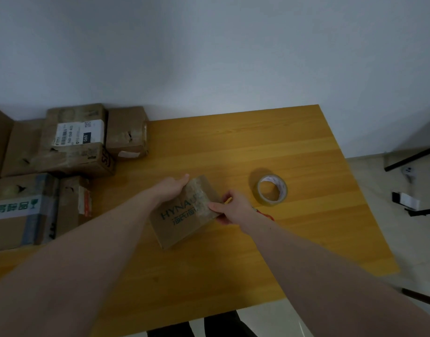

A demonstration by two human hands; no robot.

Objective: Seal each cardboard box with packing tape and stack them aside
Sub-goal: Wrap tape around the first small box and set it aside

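From the head view, I have the small cardboard box (184, 212) with the teal HYNA print lying on the counter (306, 239), near the middle and a little toward me. My left hand (171, 188) curls its grip over the box's far-left edge to steady it, while my right hand (229, 206) pinches at the right end, where a strip of clear tape already crosses the top; something thin and yellowish shows in that hand, though I cannot tell what it is. I judge the sealing of this box is in hand, probably the pressing down or trimming of the tape end. The next move calls for smoothing that strip flat, then lifting the box over to the left. The tape roll (272, 189) lies on the counter just right of my right hand, apart from the box. At the far left, a pile of boxes (73, 147) crowds the counter edge, so stacking room there looks tight.
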